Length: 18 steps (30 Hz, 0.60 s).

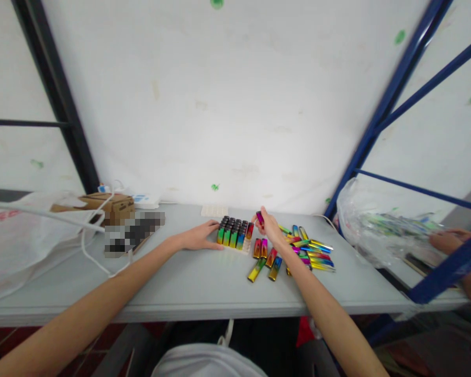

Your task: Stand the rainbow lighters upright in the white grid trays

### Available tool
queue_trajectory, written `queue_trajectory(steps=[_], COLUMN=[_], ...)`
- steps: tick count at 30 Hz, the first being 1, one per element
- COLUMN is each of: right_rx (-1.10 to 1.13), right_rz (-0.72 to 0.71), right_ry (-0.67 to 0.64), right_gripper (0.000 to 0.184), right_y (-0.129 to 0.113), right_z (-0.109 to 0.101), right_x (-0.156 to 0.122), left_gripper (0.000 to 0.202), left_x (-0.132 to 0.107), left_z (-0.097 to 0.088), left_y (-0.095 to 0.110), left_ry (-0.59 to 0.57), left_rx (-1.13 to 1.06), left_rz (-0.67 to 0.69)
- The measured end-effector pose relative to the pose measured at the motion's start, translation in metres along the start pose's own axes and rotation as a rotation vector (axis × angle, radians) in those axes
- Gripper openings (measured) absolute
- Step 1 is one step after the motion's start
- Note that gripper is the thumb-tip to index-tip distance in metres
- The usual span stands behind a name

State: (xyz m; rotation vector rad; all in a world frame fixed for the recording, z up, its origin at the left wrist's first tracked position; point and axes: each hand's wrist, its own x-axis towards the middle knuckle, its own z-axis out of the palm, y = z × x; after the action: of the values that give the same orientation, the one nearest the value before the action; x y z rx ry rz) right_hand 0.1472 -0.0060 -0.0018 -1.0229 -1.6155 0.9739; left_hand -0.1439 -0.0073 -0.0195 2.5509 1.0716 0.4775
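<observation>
Your left hand (199,236) rests on the grey table (204,283), thumb and fingers spread wide at the left end of the pale tray (246,247); how firmly it presses there, you cannot tell from this view. Your right hand (272,229) pinches a magenta lighter (260,218) between thumb and fingers, raised just to the right of the tray; in the tray, black-topped lighters (231,234) stand upright in close rows, green and blue at the front, with a red lighter (250,230) at the right end. Loose lighters (301,243) lie scattered under and beyond your right forearm, some crossing others; a second pale tray (214,210) lies behind, near the wall; far right, beyond the blue post (377,123), another person's hand (445,241) is near a clear plastic bag (357,220).
</observation>
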Motion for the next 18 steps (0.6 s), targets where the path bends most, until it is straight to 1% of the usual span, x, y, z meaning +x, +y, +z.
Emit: queue_trajectory(steps=[2,7,11,18], right_rx=[-0.004,-0.099,-0.182,-0.476], right_rz=[-0.068,-0.187,-0.280,-0.360], right_ry=[0.014,0.024,0.055,-0.057], right_gripper=[0.063,0.045,0.039,0.030], right_y=[-0.001,-0.009,-0.011,-0.005], right_z=[-0.003,-0.007,-0.006,-0.007], right_x=[0.001,-0.003,-0.005,-0.007], left_gripper=[0.085,0.084,0.085,0.086], left_x=[-0.001,-0.002,-0.002,0.000], left_z=[0.000,-0.002,-0.002,0.000], left_y=[0.001,0.004,0.003,0.001], left_ry=[0.003,-0.001,-0.009,-0.013], left_rx=[0.003,-0.007,-0.003,-0.010], left_rz=[0.000,-0.019,-0.020,-0.012])
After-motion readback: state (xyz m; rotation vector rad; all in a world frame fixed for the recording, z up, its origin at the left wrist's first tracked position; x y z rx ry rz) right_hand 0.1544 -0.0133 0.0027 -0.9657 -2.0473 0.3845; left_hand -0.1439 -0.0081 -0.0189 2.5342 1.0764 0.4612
